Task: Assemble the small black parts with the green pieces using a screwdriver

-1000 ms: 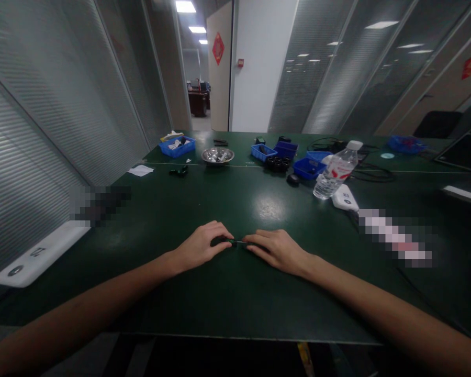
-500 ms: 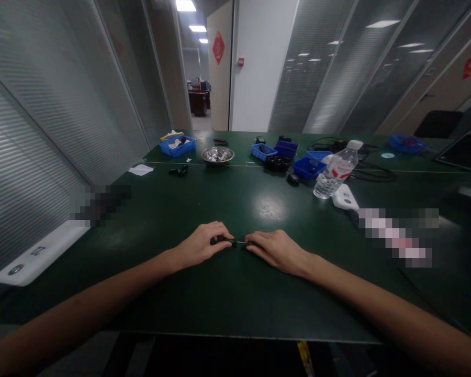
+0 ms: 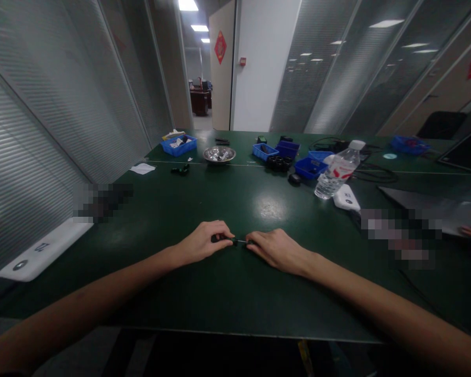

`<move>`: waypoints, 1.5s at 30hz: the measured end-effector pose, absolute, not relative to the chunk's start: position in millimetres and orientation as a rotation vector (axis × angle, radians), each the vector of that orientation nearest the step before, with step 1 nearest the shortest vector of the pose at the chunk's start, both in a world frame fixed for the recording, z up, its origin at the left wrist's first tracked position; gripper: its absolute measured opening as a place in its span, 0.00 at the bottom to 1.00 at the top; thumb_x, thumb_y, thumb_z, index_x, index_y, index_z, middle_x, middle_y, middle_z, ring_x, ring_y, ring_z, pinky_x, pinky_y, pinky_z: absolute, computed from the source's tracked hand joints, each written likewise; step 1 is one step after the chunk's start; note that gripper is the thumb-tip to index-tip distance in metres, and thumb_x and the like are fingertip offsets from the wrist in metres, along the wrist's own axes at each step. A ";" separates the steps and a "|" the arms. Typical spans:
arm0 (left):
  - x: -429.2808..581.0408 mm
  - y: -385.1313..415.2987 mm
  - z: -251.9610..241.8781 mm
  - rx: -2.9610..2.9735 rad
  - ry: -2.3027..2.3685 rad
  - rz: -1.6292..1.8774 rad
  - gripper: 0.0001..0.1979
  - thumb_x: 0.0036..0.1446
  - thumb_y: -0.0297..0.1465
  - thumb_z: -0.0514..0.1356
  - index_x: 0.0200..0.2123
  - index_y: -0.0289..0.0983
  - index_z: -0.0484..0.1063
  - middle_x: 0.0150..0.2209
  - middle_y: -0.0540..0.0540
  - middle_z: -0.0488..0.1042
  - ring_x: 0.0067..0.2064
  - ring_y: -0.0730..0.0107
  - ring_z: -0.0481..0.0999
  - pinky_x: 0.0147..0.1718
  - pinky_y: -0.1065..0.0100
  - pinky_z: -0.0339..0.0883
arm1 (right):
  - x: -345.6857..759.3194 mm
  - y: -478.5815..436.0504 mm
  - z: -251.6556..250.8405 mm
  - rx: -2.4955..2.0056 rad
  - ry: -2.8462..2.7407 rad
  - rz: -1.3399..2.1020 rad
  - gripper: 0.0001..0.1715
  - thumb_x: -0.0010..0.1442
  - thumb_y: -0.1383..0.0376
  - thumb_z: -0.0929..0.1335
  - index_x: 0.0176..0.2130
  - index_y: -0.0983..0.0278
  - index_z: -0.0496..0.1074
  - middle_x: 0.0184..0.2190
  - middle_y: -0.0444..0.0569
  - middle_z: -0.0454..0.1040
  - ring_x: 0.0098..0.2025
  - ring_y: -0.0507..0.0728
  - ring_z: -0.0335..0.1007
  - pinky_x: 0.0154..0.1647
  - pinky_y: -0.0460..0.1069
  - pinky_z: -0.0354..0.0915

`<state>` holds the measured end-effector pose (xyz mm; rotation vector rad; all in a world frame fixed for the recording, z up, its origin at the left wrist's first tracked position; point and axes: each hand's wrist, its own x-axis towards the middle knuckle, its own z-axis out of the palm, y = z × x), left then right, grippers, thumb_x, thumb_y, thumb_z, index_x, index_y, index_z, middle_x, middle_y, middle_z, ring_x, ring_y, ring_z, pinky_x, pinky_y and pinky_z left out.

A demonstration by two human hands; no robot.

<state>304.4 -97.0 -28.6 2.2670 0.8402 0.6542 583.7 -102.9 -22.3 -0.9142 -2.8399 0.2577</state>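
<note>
While left grip (image 3: 204, 241) pinches part (image 3: 234, 241), right (image 3: 279, 250) clasps tool (image 3: 248, 242).

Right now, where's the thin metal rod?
Head view, below centre: the thin metal rod spans the gap between the left hand and the right hand.

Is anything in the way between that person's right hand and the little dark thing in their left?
Nothing visible blocks it: only a thin pale rod spans the narrow gap from the right hand to the small dark piece in the left hand. The water bottle stands farther off, to the right.
</note>
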 end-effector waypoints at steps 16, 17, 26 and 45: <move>306.0 -96.5 -20.7 2.258 0.868 0.619 0.11 0.68 0.35 0.62 0.49 0.38 0.78 0.43 0.44 0.76 0.43 0.65 0.75 0.41 0.65 0.68 | 562.7 -108.8 -14.9 -0.996 -2.917 -0.127 0.17 0.77 0.59 0.56 0.45 0.63 0.68 0.33 0.48 0.76 0.24 0.50 0.64 0.25 0.50 0.42; 306.0 -96.7 -21.1 2.265 0.854 0.624 0.11 0.68 0.35 0.62 0.49 0.38 0.79 0.44 0.44 0.76 0.44 0.65 0.75 0.42 0.65 0.68 | 561.9 -109.1 -15.4 -0.999 -2.919 -0.130 0.17 0.77 0.59 0.56 0.45 0.63 0.68 0.33 0.48 0.76 0.23 0.50 0.64 0.25 0.50 0.42; 304.7 -96.1 -26.4 2.251 0.820 0.641 0.11 0.67 0.36 0.63 0.48 0.38 0.80 0.43 0.43 0.77 0.45 0.64 0.75 0.45 0.63 0.68 | 561.7 -109.1 -22.1 -0.939 -2.905 -0.055 0.17 0.77 0.60 0.55 0.43 0.64 0.67 0.32 0.47 0.76 0.24 0.50 0.65 0.25 0.49 0.46; 305.5 -95.2 -24.8 2.176 0.869 0.623 0.11 0.64 0.36 0.66 0.47 0.37 0.79 0.42 0.47 0.76 0.41 0.67 0.75 0.41 0.66 0.68 | 558.2 -108.8 -16.5 -0.930 -2.916 -0.067 0.17 0.76 0.60 0.56 0.43 0.63 0.69 0.31 0.47 0.74 0.24 0.50 0.63 0.26 0.50 0.45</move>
